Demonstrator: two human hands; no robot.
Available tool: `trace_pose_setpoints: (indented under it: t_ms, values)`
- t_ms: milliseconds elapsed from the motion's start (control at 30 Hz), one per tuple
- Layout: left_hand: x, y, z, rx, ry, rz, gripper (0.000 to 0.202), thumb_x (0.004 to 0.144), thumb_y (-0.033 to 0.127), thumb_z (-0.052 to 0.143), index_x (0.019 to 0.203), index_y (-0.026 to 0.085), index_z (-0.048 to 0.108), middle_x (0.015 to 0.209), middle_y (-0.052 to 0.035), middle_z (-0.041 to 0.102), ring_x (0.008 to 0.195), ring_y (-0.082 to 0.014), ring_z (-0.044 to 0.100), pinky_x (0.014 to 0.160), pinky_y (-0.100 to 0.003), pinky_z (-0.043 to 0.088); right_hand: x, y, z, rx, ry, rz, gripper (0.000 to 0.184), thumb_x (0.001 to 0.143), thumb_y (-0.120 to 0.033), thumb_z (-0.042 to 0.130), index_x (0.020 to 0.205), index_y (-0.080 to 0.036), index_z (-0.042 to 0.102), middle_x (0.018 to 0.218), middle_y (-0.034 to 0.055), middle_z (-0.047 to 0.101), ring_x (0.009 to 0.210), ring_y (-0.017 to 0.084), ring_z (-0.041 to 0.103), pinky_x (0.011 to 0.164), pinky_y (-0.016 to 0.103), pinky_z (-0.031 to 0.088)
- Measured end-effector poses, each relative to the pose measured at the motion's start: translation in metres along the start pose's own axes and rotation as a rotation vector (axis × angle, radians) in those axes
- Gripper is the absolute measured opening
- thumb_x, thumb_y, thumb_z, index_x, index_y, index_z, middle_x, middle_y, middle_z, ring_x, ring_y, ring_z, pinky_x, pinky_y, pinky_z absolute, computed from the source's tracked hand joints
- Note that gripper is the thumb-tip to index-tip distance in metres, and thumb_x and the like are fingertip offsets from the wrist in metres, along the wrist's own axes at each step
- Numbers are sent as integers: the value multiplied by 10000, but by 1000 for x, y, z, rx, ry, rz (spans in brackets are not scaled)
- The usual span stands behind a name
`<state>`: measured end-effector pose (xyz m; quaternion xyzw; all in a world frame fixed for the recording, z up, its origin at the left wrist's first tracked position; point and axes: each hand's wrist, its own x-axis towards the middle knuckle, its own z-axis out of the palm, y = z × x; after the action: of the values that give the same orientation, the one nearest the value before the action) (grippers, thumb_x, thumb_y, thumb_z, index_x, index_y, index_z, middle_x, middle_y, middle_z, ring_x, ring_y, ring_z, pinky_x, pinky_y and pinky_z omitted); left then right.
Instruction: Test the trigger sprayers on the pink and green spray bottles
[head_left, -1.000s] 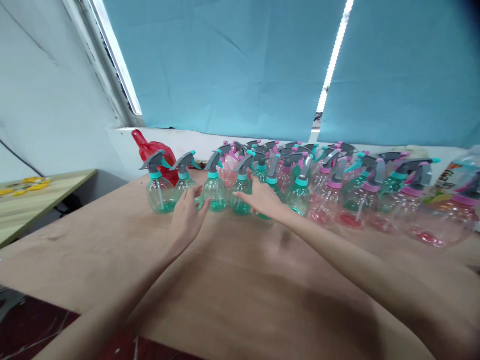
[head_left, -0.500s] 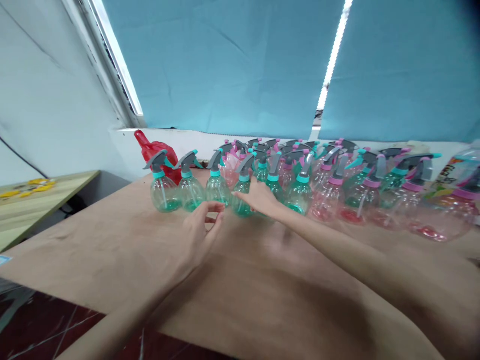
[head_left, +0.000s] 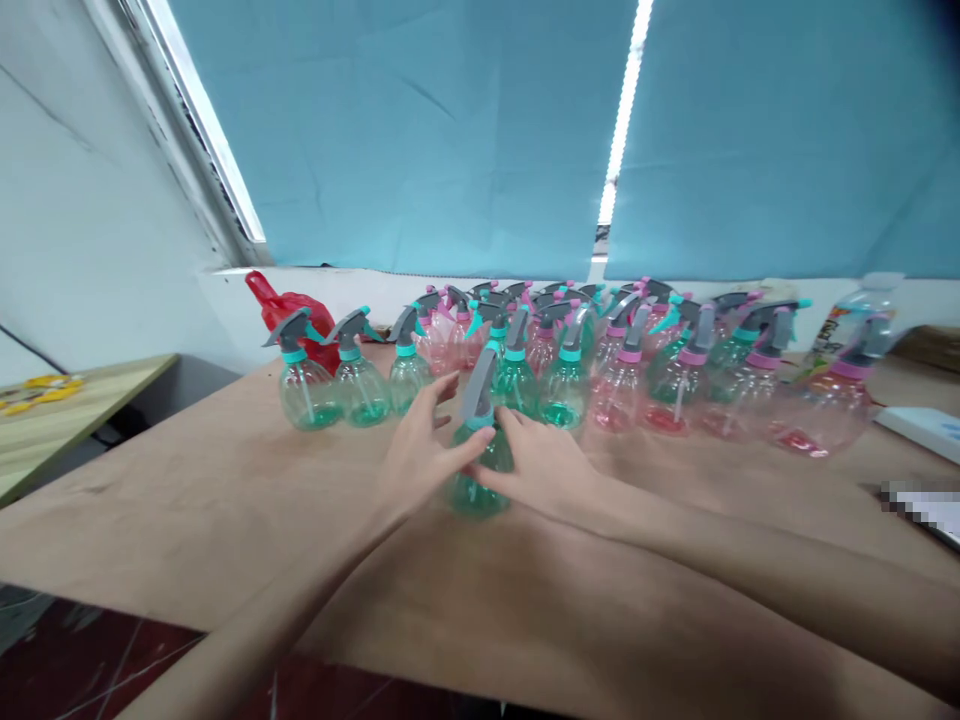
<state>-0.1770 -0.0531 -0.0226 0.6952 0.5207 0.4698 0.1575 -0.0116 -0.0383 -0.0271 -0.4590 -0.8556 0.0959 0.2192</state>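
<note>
My right hand [head_left: 551,465] is closed round the right side of a green clear spray bottle [head_left: 478,497], its thumb across the front. The bottle has a grey trigger head and a turquoise collar, and stands nearer me than the rows behind. At its left is my left hand [head_left: 420,445], fingers curved and apart from the thumb. The left thumb lies in front of the collar; whether it presses there I cannot tell. Behind to the left stand three green spray bottles [head_left: 309,398]. More green bottles [head_left: 564,392] and several pink-collared spray bottles [head_left: 616,393] fill the right.
A red plastic bag [head_left: 300,315] lies at the back left of the brown table [head_left: 225,500]. A labelled bottle [head_left: 832,320], a white box [head_left: 922,428] and a flat dark-edged object [head_left: 930,510] are at the right. Yellow pieces [head_left: 37,393] lie on a side table [head_left: 112,400].
My right hand has pulled one green spray bottle out of the front row towards me. My left hand has moved up beside it. The view has shifted slightly to the right.
</note>
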Motion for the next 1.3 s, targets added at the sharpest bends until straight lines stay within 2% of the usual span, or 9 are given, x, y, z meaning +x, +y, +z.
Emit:
trace_pose_setpoints:
  t_ms: [100, 267, 533, 633, 733, 833, 1067, 1167, 1300]
  values:
    - [-5, 25, 11, -21, -41, 8, 629, 765, 385, 699, 1314, 183, 466, 1323, -128, 582, 1186, -284, 588, 967, -437, 524, -22, 5, -8, 15, 5, -33, 467, 827, -555, 609, 1098, -179, 554, 1042, 92, 690, 842, 307, 695, 631, 375, 485]
    - [-17, 59, 34, -87, -96, -85, 472, 797, 321, 652, 1228, 171, 530, 1096, -83, 673, 872, -222, 678, 770, -364, 564, -56, 13, -19, 44, 7, -96, 427, 815, -553, 637, 992, -169, 581, 987, 80, 688, 819, 292, 684, 647, 393, 490]
    - [-26, 87, 69, -113, -152, -21, 329, 854, 305, 600, 1167, 214, 553, 1108, -52, 658, 894, -208, 663, 832, -377, 524, -96, 42, -37, 100, 65, -115, 432, 789, -552, 679, 994, -184, 587, 930, 71, 689, 772, 277, 663, 600, 378, 491]
    - [-23, 97, 83, -104, -192, -8, 342, 859, 305, 595, 1182, 210, 532, 1121, -60, 646, 931, -220, 651, 877, -402, 510, -105, 55, -44, 128, 105, -105, 460, 795, -557, 688, 1034, -176, 596, 993, 92, 694, 873, 294, 662, 691, 413, 522]
    - [-19, 104, 98, -112, -222, -1, 347, 857, 321, 605, 1174, 204, 526, 1064, -62, 648, 957, -240, 641, 885, -421, 507, -115, 67, -51, 172, 112, -114, 537, 818, -561, 679, 1158, -157, 581, 1101, 118, 685, 1018, 308, 638, 830, 444, 520]
    - [-18, 109, 109, -137, -248, 17, 322, 851, 324, 621, 1138, 210, 530, 1045, -62, 650, 932, -240, 644, 861, -423, 517, -126, 76, -58, 199, 101, -99, 591, 832, -585, 659, 1236, -164, 564, 1124, 118, 684, 1037, 308, 636, 896, 470, 509]
    - [-23, 124, 118, -131, -313, 29, 344, 857, 319, 606, 1167, 204, 510, 956, -48, 637, 911, -234, 638, 828, -406, 520, -145, 83, -62, 276, 148, -92, 639, 869, -514, 650, 1391, -202, 455, 1279, 113, 636, 1208, 292, 568, 1041, 465, 434]
    - [-26, 127, 118, -113, -297, 45, 351, 854, 291, 595, 1184, 210, 506, 1073, -71, 640, 991, -245, 630, 851, -402, 516, -152, 84, -57, 292, 128, -77, 642, 864, -513, 651, 1397, -214, 455, 1271, 108, 644, 1179, 297, 589, 999, 452, 475]
    - [-32, 131, 119, -144, -301, 8, 374, 842, 266, 584, 1207, 230, 510, 1154, -76, 636, 1003, -247, 639, 799, -378, 542, -166, 97, -37, 293, 159, -69, 694, 849, -526, 653, 1451, -288, 406, 1389, 58, 580, 1229, 311, 560, 1013, 429, 481]
